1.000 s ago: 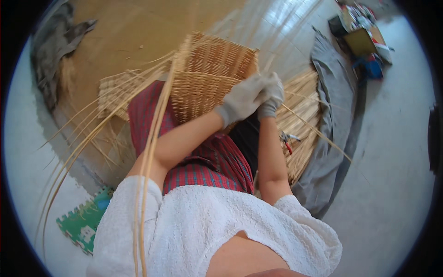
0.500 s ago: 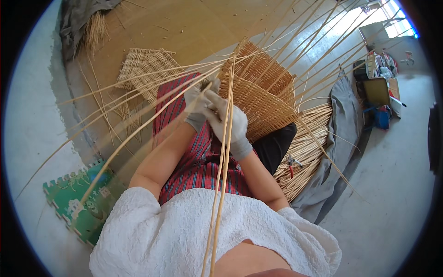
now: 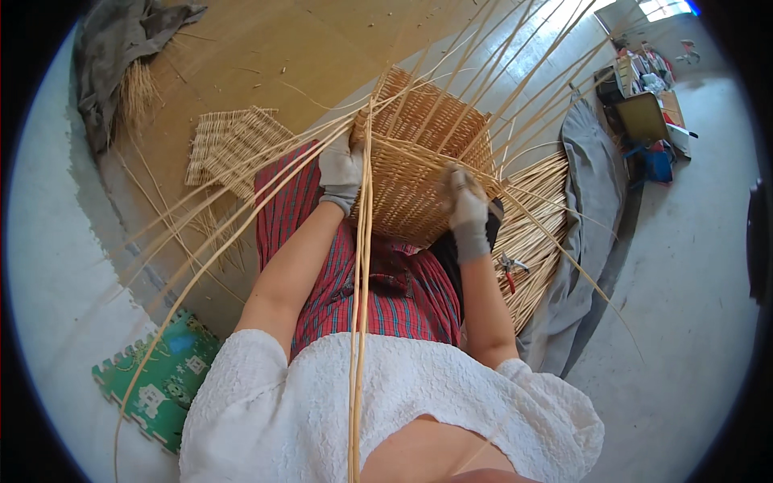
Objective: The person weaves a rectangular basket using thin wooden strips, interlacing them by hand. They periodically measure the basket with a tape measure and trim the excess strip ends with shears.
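The hands, which were together at the basket's near left corner, have parted: the left hand (image 3: 342, 171) stays by that corner while the right hand (image 3: 465, 201) has crossed to the near wall's right end, so the weaving is now handled from both sides, which probably steadies it. The basket (image 3: 403, 193) sits over the lap, its mouth tipped away from the body. The left fingers look bent against the corner, but canes and wicker partly hide them, so how firmly they grip cannot be told; the right fingers are curled and blurred at the rim, and whether they pinch a strand is unclear. The wicker is tight, honey-coloured and ribbed, its walls flat and its corners angular. Two smooth, pale canes (image 3: 368, 173) hang from the left corner down over the chest, and long springy strands (image 3: 171, 315) splay to either side. Both gloves are whitish knit with grey cuffs. Striped red cloth (image 3: 322, 310) covers the legs; to the right, red-handled pliers (image 3: 510, 278) lie on a straw-coloured bundle (image 3: 535, 213) beside crumpled grey fabric (image 3: 596, 173).
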Motion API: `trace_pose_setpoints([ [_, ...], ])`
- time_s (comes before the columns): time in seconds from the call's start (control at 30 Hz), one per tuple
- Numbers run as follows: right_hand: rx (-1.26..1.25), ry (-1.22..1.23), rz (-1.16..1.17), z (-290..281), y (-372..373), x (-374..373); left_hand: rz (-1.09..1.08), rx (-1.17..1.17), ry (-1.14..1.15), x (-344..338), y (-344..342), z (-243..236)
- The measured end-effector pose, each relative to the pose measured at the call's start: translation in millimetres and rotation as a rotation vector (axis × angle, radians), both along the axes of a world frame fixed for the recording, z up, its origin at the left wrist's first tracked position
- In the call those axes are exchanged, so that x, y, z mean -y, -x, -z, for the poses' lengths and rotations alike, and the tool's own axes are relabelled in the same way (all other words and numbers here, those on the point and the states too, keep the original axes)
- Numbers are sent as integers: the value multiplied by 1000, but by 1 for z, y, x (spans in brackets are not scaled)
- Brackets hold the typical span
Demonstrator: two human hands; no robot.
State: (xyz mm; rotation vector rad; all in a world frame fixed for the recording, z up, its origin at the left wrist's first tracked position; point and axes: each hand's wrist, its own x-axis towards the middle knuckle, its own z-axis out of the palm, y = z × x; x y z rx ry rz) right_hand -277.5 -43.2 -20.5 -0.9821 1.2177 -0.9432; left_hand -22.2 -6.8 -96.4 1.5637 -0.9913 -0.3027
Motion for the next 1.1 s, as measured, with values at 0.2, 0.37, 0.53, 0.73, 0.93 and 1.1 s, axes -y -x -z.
trace_pose_setpoints([
  [0.2,175,-25,186,24,4,9,317,-496,29,18,-21,4],
  [0.37,-44,827,-100,-49,-103,52,191,-580,114,20,0,-17],
  [0.53,-682,1075,-86,-91,-167,115,36,-433,82,34,15,-14],
  [0.73,391,519,-24,20,-24,23,36,-305,-8,42,-2,13],
  [0.93,135,211,121,20,13,7,52,-469,248,-24,29,-13],
  [1.1,96,198,297,13,-11,0,556,0,-408,30,41,-105],
])
